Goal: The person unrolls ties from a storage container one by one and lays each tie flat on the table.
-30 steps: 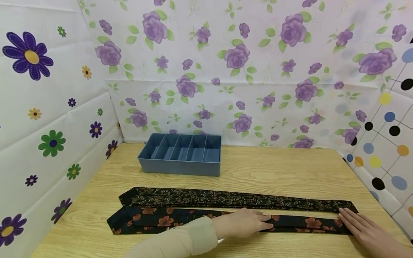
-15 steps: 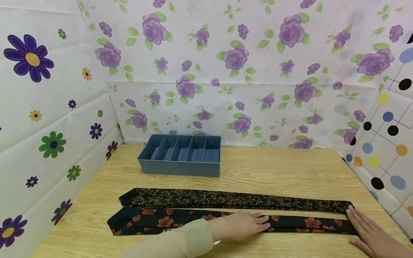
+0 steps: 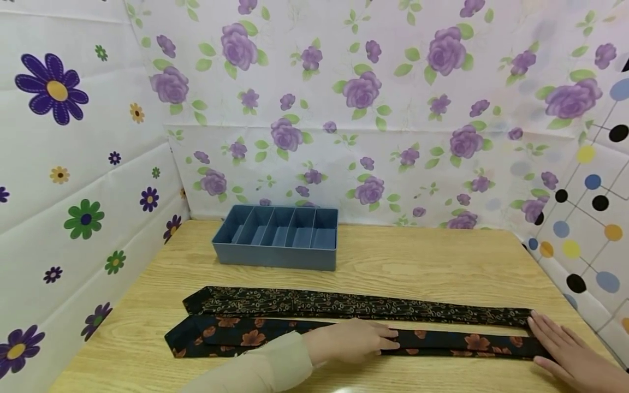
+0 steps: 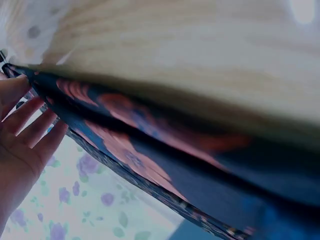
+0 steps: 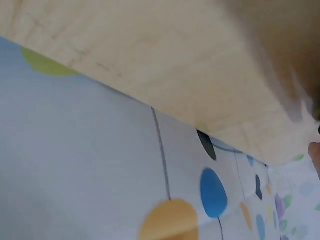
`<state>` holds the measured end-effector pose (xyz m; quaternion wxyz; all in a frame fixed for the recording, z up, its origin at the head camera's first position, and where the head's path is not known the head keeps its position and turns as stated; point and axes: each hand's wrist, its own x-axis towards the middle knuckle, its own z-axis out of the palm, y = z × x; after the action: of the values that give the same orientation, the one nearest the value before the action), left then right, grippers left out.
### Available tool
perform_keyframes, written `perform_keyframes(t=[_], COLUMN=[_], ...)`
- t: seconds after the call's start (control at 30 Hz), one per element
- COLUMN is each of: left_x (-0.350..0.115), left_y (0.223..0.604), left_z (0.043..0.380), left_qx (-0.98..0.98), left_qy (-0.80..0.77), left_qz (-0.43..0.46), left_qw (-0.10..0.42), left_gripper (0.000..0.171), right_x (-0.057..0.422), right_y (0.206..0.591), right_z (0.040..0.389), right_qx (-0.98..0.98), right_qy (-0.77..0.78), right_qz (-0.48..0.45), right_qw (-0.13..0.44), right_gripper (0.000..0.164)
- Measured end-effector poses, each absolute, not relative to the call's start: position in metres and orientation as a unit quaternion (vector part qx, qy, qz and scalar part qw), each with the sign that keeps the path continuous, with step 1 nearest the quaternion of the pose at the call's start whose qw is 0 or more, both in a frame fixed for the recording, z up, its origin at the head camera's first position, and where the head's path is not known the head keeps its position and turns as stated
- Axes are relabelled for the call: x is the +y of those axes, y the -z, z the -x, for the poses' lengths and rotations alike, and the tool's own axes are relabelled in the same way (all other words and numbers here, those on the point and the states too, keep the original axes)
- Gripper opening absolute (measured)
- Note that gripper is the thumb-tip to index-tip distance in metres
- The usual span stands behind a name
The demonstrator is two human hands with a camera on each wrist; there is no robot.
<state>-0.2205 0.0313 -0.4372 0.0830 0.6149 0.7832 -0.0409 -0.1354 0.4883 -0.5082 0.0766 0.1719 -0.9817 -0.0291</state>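
Two neckties lie side by side, wide ends to the left in the head view. The far one is a black patterned necktie; the near one is a dark floral necktie with orange flowers. My left hand rests across the middle of the floral necktie, fingers extended. The left wrist view shows that hand beside the floral necktie, its fingers nearly straight and spread. My right hand lies flat at the narrow ends, fingertips touching them. Only a bit of a finger shows in the right wrist view.
A blue divided box with several compartments stands at the back left of the wooden table. A floral back cloth and patterned side cloths border the table.
My left hand has slid a little leftward along the floral necktie. My right hand has shifted slightly right at the narrow ends, its thumb now spread outward. The neckties lie nearly unchanged.
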Motion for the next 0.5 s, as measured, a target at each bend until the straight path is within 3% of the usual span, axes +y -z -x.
perform_keyframes(t=[0.13,0.4,0.5], left_x=[0.022,-0.01,-0.026], left_y=[0.433,0.412,0.399], left_z=[0.225,0.241,0.25], left_qx=[0.788,0.829,0.85], left_qy=[0.026,-0.033,-0.07], left_qz=[-0.613,-0.558,-0.518], left_qw=[0.037,-0.037,-0.057], left_gripper=[0.037,0.026,0.026], right_x=[0.482,0.457,0.448], right_y=[0.491,0.439,0.421], right_z=[0.147,0.18,0.195], right_qx=[-0.976,-0.977,-0.971], right_qy=[0.034,-0.036,-0.028], right_qz=[-0.193,-0.198,-0.221], right_qw=[0.092,0.068,0.092], right_gripper=[0.092,0.062,0.056])
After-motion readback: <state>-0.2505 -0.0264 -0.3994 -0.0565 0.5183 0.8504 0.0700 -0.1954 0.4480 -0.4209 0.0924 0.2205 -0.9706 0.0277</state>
